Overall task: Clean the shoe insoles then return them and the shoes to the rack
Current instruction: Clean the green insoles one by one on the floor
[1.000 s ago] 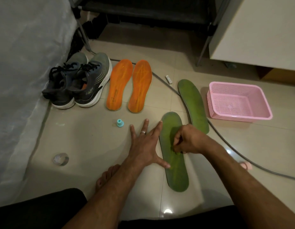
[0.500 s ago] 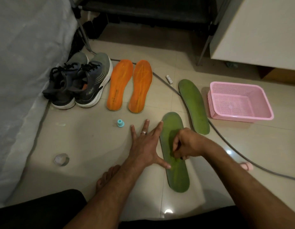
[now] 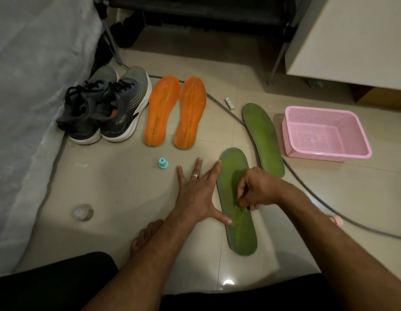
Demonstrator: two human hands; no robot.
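Tiled floor (image 3: 118, 194), left to right: shoes (image 3: 105, 111) and orange insoles (image 3: 176, 112) parked aside; my left hand (image 3: 196, 194), fingers spread flat, pins the near green insole (image 3: 236, 227) while my right hand (image 3: 254, 190) pinches something small against it, apparently scrubbing; second green insole (image 3: 263, 138); pink basket (image 3: 325, 133).

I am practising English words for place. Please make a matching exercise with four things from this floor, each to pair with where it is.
Things:
1. shoes
2. basket
3. teal cap
4. near green insole

Places:
A. far right on the floor, open side up
B. beside the grey cover, left of the orange insoles
C. under the fingers of both hands
D. alone on the tiles, just beyond the left hand

Pairs: 1-B, 2-A, 3-D, 4-C
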